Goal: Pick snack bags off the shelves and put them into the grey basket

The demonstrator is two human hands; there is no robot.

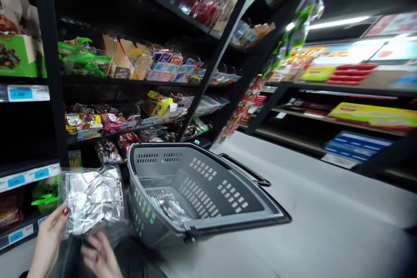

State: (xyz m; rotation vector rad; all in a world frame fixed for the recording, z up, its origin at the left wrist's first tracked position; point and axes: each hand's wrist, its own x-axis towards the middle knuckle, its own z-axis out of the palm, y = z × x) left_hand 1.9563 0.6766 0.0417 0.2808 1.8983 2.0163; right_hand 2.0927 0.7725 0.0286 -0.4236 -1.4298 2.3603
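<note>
My left hand [50,239], with red nails, pinches the left edge of a clear plastic packet [93,200] with shiny silver contents and dark lettering along its right side. Just under the packet's lower edge is my right hand [100,254], blurred by motion, its fingers loosely bent and apart; I see nothing held in it. To the right of the packet stands a grey shopping basket [211,191] with slotted walls and a dark rim. A silver packet [172,206] lies on the basket's bottom.
Black shelves [137,80] on the left carry several bagged snacks and price labels [19,93]. Strips of hanging packets [244,108] line the shelf end. More shelves with yellow boxes [374,115] and blue boxes [358,147] stand at right, beyond the pale floor [325,226].
</note>
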